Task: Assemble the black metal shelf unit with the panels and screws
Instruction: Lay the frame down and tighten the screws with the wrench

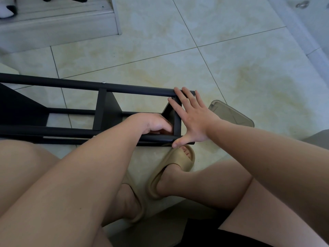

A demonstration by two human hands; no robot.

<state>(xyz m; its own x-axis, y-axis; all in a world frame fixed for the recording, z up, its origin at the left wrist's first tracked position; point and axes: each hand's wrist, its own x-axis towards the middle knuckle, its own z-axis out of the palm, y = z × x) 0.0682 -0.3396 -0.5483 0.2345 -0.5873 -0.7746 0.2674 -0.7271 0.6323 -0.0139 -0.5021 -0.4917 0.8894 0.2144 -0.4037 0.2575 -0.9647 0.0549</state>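
The black metal shelf unit [74, 86] lies on its side across the tiled floor, its round tubes running left to right. Black panels sit between the tubes, one in the middle [110, 111] and one at the right end [175, 120]. My right hand [194, 118] lies flat with spread fingers against that end panel, thumb on the near tube. My left hand [153, 123] reaches inside the frame just left of the end panel with fingers curled; what they hold is hidden. A small screw head [102, 83] shows on the far tube.
A translucent grey plastic lid or tray [233, 114] lies on the floor just right of the shelf end. My legs and feet in beige slippers [170, 168] are under the frame's near side. A pale wooden step [58, 24] stands at the far left.
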